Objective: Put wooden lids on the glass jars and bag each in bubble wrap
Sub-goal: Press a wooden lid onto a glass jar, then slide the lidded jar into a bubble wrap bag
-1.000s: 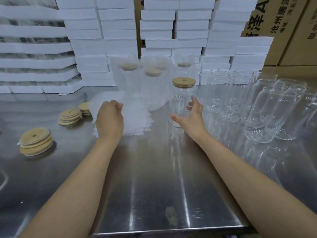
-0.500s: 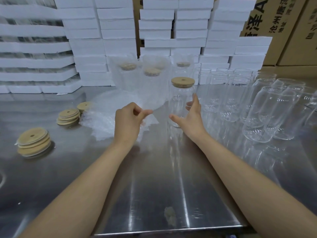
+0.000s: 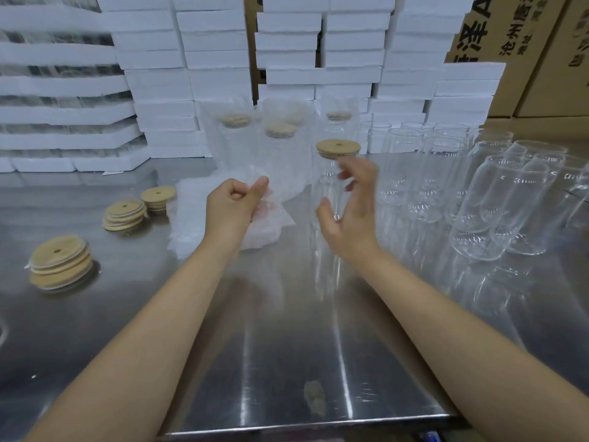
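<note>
The glass jar (image 3: 330, 189) stood upright on the steel table (image 3: 287, 330), wooden lid (image 3: 338, 148) seated. At its 4 o'clock the right hand (image 3: 350, 218) was spread, fingers loosely curved, contact undetermined. At 9 o'clock the left hand (image 3: 231, 208) pinched a bubble-wrap bag (image 3: 271, 193).

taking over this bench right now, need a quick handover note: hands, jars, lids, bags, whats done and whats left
Left hand: pinches one bubble wrap bag, raised above the bag pile.
Right hand: open, fingers curved beside the lidded jar; blur hides any contact.
Done: at least three bagged jars stand at the back; the lidded jar has its wooden lid on.
Left: bag that jar, then lid and bag the bare jars on the right. Lid stacks sit at the left of the steel table.
</note>
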{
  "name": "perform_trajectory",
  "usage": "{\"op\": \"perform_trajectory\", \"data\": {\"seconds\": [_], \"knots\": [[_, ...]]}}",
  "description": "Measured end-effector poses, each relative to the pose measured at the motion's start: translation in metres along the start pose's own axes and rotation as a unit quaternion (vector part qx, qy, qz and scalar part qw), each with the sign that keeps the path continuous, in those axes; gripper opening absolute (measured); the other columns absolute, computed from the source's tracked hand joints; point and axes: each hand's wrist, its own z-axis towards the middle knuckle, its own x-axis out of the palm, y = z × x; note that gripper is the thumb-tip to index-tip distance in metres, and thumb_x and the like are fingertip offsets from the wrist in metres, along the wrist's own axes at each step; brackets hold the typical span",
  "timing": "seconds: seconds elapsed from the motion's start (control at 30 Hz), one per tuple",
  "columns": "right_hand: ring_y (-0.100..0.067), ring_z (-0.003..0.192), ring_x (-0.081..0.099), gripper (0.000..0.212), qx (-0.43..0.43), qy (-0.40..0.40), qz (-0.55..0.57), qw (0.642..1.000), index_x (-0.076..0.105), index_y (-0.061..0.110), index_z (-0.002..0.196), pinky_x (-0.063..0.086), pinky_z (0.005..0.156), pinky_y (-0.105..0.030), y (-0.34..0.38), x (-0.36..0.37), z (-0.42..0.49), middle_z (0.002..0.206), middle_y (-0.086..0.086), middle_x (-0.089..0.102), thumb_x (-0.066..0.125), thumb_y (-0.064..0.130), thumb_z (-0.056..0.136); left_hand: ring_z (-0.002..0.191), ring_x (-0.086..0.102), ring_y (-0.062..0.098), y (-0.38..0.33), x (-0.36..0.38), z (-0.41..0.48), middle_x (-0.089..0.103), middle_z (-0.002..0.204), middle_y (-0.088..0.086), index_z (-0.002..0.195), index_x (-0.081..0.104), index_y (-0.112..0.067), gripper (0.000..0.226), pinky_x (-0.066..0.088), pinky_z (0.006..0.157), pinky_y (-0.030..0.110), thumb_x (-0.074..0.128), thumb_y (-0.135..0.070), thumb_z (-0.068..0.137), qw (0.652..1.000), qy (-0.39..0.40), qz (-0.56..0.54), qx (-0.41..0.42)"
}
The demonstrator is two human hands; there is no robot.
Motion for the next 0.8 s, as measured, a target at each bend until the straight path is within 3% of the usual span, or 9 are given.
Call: {"op": "perform_trajectory", "data": {"seconds": [0.1,0.2,0.27,0.33,0.4,0.5,0.6,0.7,0.8], "knots": [[0.003,0.102,0.046,0.080,0.054,0.235,0.030,0.970,0.030,0.016,0.145,0.045,0.081,-0.023,0.014,0.008,-0.009,0.130,-0.001,0.037,0.053,-0.008,0.072,0.070,0.060,0.018,-0.014,-0.002,-0.002,0.062,0.074,0.005,0.070,0.047,-0.015,0.033,0.046,0.066,0.026,0.068,-0.040,0.077,0.990,0.039,-0.132,-0.021],[0.020,0.130,0.019,0.107,0.124,0.366,0.061,0.920,-0.007,0.027,0.152,0.030,0.106,-0.012,0.016,0.021,-0.024,0.157,0.000,0.014,0.070,0.011,0.079,0.074,0.070,0.006,-0.020,0.001,-0.004,0.074,0.079,-0.005,0.084,0.056,-0.011,0.020,0.053,0.063,0.017,0.051,-0.028,0.095,0.965,0.108,-0.236,-0.039],[0.010,0.139,0.021,0.099,0.187,0.358,0.118,0.907,0.012,0.015,0.154,0.022,0.111,-0.010,0.019,0.027,-0.028,0.157,-0.001,0.023,0.077,0.024,0.080,0.084,0.070,0.009,-0.021,0.001,-0.005,0.074,0.089,-0.001,0.091,0.064,-0.010,0.025,0.056,0.074,0.020,0.048,-0.029,0.095,0.952,0.165,-0.255,-0.032],[-0.004,0.130,0.043,0.052,0.258,0.279,0.177,0.908,0.048,0.006,0.137,0.033,0.107,-0.016,0.025,0.030,-0.024,0.139,-0.001,0.050,0.067,0.014,0.089,0.100,0.068,0.015,-0.020,0.000,-0.004,0.073,0.102,0.004,0.098,0.067,-0.009,0.033,0.054,0.087,0.026,0.046,-0.035,0.094,0.950,0.199,-0.241,-0.017],[-0.016,0.122,0.053,0.027,0.350,0.193,0.231,0.887,0.060,0.008,0.122,0.041,0.107,-0.025,0.023,0.029,-0.017,0.127,-0.002,0.059,0.052,0.002,0.097,0.112,0.062,0.013,-0.016,-0.004,-0.001,0.071,0.112,0.001,0.103,0.066,-0.013,0.024,0.047,0.096,0.027,0.049,-0.029,0.098,0.979,0.159,-0.122,0.044],[-0.027,0.101,0.064,0.023,0.461,0.148,0.312,0.817,0.064,0.008,0.095,0.054,0.084,-0.030,0.023,0.022,-0.001,0.109,-0.015,0.066,0.042,0.004,0.099,0.117,0.052,0.000,-0.008,-0.009,0.006,0.058,0.126,-0.012,0.125,0.056,-0.024,0.038,0.039,0.097,0.017,0.064,-0.033,0.089,0.985,0.069,0.120,0.100],[-0.015,0.080,0.069,0.044,0.488,0.185,0.367,0.770,0.071,0.018,0.077,0.054,0.073,-0.025,0.024,0.007,0.000,0.087,-0.008,0.070,0.035,0.007,0.099,0.104,0.057,-0.004,-0.003,-0.013,0.005,0.058,0.118,-0.016,0.138,0.042,-0.030,0.076,0.041,0.076,0.011,0.063,-0.061,0.072,0.985,0.126,0.111,-0.037],[0.004,0.088,0.068,0.034,0.548,0.223,0.331,0.735,0.063,0.016,0.102,0.049,0.068,-0.009,0.017,-0.004,-0.008,0.103,-0.007,0.064,0.034,-0.002,0.102,0.089,0.066,-0.004,0.002,-0.015,0.005,0.067,0.102,-0.016,0.121,0.053,-0.037,0.048,0.049,0.073,0.016,0.074,-0.040,0.078,0.985,0.154,0.030,-0.076],[-0.032,0.113,0.061,0.043,0.571,0.160,0.415,0.690,0.054,0.008,0.127,0.046,0.099,-0.039,0.020,-0.006,0.002,0.124,-0.019,0.061,0.031,0.036,0.106,0.095,0.063,0.016,0.002,-0.015,0.010,0.067,0.107,0.001,0.121,0.059,-0.020,0.038,0.052,0.077,0.030,0.071,-0.016,0.085,0.999,0.039,0.001,0.016]]}}
